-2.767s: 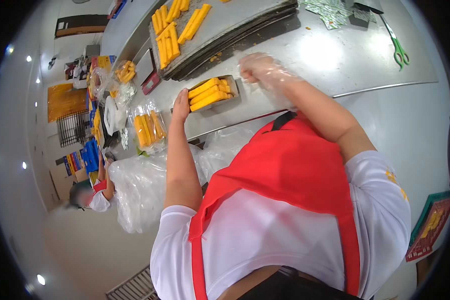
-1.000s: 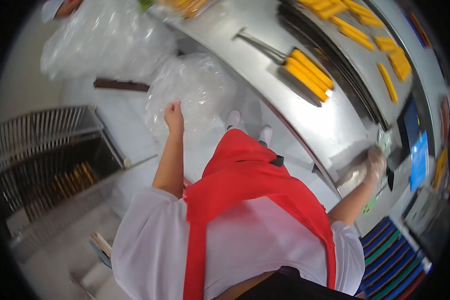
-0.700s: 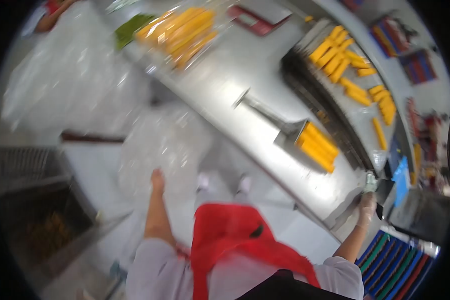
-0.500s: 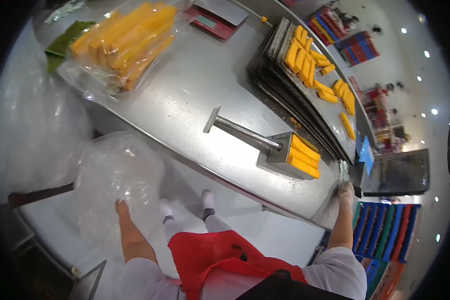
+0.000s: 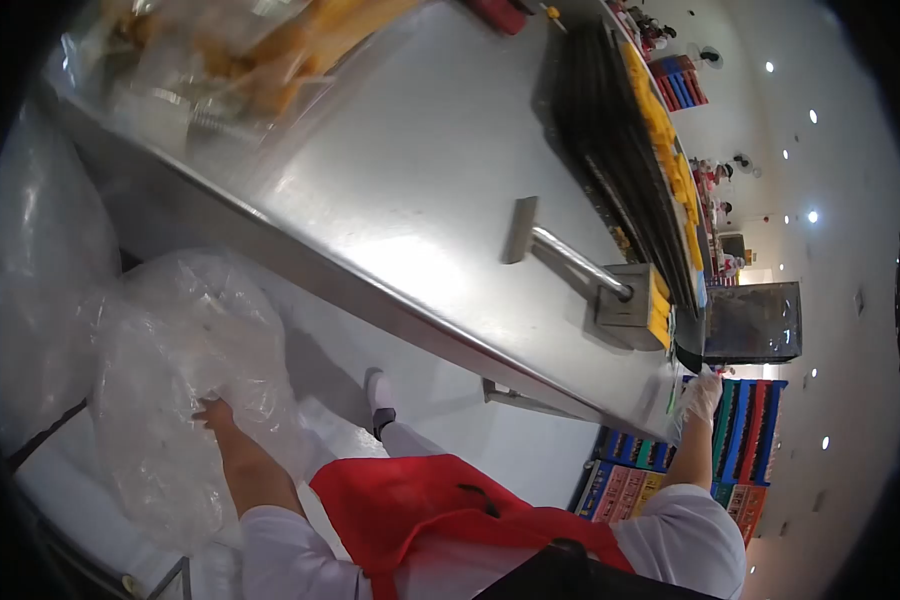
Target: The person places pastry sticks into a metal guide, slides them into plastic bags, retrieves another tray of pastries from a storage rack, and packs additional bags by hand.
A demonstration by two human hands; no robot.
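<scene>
My bare left hand (image 5: 213,412) is down at the left, its fingers apart against a big clear plastic bag (image 5: 170,340) below the table edge. Over at the table's far right end is my right hand (image 5: 705,393), in a clear glove. Its fingers look closed beside a thin crumpled wrapper with green marks (image 5: 674,388) and a black flat thing (image 5: 688,358); what they hold is hidden. Near that hand lies a metal box mould with a rod handle (image 5: 627,318), yellow-orange sticks (image 5: 660,308) showing at its open end.
The steel table (image 5: 390,220) runs diagonally across. A stack of dark trays (image 5: 610,150) carries more yellow sticks at the back. A blurred clear bag of yellow sticks (image 5: 320,50) lies upper left. Coloured crates (image 5: 745,430) and a dark box (image 5: 753,322) stand beyond the right end.
The view has swung, so the trays and mould appear farther right and the bag of sticks higher. My left hand's fingers now show against the plastic bag. My right hand stays at the table end.
</scene>
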